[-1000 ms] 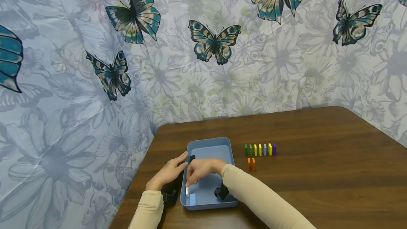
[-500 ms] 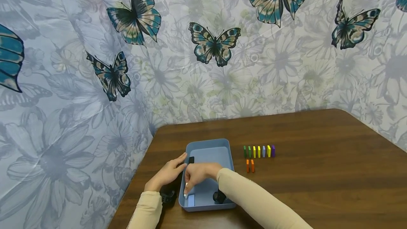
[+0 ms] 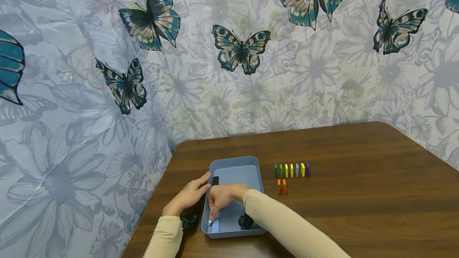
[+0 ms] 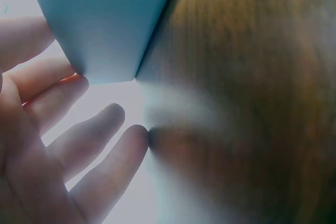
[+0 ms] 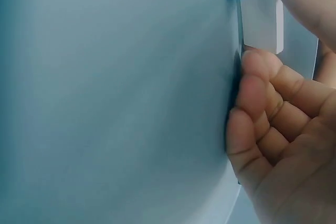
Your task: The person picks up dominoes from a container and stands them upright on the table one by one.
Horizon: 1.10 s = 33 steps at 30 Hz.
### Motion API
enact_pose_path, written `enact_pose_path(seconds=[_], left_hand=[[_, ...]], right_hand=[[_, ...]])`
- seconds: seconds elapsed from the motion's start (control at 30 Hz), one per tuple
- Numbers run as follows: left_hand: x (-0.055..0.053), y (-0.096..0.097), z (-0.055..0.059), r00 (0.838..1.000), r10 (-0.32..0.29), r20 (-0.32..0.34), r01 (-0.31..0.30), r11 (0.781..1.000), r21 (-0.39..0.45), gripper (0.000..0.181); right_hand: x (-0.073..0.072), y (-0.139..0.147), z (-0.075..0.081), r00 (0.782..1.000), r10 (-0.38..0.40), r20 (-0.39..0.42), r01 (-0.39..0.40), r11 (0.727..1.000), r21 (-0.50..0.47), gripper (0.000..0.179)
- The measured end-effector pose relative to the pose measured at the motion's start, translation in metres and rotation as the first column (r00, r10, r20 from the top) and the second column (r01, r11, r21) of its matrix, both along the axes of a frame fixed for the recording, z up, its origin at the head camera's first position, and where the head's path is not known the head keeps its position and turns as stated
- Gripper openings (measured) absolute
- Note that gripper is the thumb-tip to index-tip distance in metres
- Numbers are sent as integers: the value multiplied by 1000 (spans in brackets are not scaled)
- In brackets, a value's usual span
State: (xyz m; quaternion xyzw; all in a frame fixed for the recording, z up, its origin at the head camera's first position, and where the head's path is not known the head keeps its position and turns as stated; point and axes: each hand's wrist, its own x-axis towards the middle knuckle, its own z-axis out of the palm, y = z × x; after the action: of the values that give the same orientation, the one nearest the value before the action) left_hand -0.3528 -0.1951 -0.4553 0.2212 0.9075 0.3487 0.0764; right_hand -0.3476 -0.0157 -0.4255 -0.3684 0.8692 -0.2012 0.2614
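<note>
My right hand (image 3: 223, 198) reaches down into the blue tray (image 3: 254, 232) and pinches a white domino-like block (image 3: 210, 222) near the tray's front left corner. In the right wrist view, the thumb lies on the white block (image 5: 261, 17) and the other fingers are curled below its end. Right beside it is a light blue block (image 3: 215, 226). My left hand (image 3: 190, 196) has its fingers extended, with the fingertips at the tray's left rim. The left wrist view shows those fingertips against the outside of the tray wall (image 4: 110, 24).
Farther back inside the tray, a small black piece (image 3: 215, 180) sits along the left side. To the right on the wooden table (image 3: 344, 194) stands a row of thin green, yellow (image 3: 292, 170), light blue and purple blocks. Two orange blocks (image 3: 285, 186) stand in front of them.
My right hand has moved slightly toward the front of the tray, bringing the white block alongside the light blue one. The left hand stays at the rim.
</note>
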Motion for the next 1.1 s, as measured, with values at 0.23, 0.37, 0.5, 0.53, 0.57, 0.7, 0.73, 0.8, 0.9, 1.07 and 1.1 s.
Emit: enact_pose_path(seconds=[0.23,0.37,0.5,0.53,0.57,0.7,0.73,0.8,0.9,1.07,1.1], left_hand=[[1,0,1,1000,1,9,-1,1000,2,54],[1,0,1,1000,5,12,-5,1000,0,54],[2,1,3,1000,7,9,-7,1000,1,53],[2,2,3,1000,8,8,-8,1000,1,52],[2,2,3,1000,5,4,-5,1000,-1,52],[2,2,2,1000,7,-3,-7,1000,-13,52],[2,2,2,1000,6,-7,-6,1000,-14,52],[2,2,2,1000,3,-10,-3,1000,-8,52],[2,2,2,1000,8,-4,-8,1000,3,52],[0,1,1,1000,13,-10,-13,1000,-1,52],[0,1,1,1000,12,-16,-12,1000,-5,52]], right_hand=[[-5,3,-4,998,20,57,-18,999,-37,13],[-8,6,-7,994,39,100,-32,997,-77,10],[-11,8,-8,990,57,132,-41,992,-121,8],[-11,8,-9,988,61,139,-42,991,-130,8],[-11,8,-9,987,62,151,-41,989,-139,8],[-12,10,-9,979,68,194,-36,986,-166,6],[-12,10,-9,977,70,204,-36,985,-170,6],[-13,11,-9,972,82,222,-42,983,-180,6],[-13,11,-7,963,102,249,-54,980,-193,7],[-12,12,-5,953,120,278,-60,975,-216,6],[-12,12,-5,954,123,275,-61,973,-224,6]])
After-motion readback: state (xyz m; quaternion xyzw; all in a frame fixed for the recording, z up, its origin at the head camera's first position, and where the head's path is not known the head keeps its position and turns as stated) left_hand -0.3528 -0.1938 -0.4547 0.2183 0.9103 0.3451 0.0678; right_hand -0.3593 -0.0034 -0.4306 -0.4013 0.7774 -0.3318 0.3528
